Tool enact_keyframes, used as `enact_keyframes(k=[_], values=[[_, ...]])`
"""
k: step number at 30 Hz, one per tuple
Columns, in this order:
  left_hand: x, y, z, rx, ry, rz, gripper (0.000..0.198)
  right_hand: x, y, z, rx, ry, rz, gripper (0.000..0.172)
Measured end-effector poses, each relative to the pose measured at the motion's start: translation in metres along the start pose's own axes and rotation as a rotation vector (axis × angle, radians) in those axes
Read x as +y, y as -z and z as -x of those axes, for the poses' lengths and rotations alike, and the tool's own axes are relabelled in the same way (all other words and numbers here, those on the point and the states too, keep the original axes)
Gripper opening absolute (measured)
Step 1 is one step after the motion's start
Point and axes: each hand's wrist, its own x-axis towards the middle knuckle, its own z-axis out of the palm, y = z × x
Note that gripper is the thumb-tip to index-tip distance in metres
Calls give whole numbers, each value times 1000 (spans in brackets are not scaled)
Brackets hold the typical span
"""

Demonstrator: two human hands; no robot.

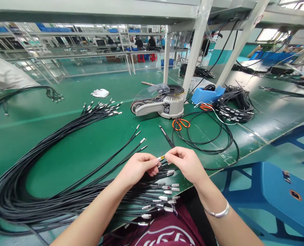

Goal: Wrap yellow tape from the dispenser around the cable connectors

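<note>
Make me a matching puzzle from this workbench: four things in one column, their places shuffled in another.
Things
1. tape dispenser
2. orange scissors
3. white glove
4. cable tip

Places
A. pinched between the left hand and right hand
B. lying alone, far back on the green table
C. beside the foot of the white post
D. at the edge of the loose black cable coil

Pairs: 1-C, 2-D, 3-B, 4-A

Bright overhead light — soft shadows, edges bowed, background hazy.
</note>
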Motion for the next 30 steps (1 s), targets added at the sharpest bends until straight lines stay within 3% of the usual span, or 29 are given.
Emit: enact_keyframes(k=[3, 8, 17, 24, 30], values=[[-3, -2, -2, -10, -14, 14, 34, 1, -1, 2, 22, -29, -23, 21], [0, -5, -3, 17, -93, -146, 32, 1, 1, 3, 28, -53, -46, 23], [11, 0, 5, -88, -90, -296, 30, 1, 3, 5, -9, -38, -43, 21], [3, -9, 2, 44, -164, -400, 33, 0, 4, 6, -14, 3, -21, 20], [4, -14, 1, 67, -203, -506, 32, 4, 5, 6, -36, -19, -48, 19]])
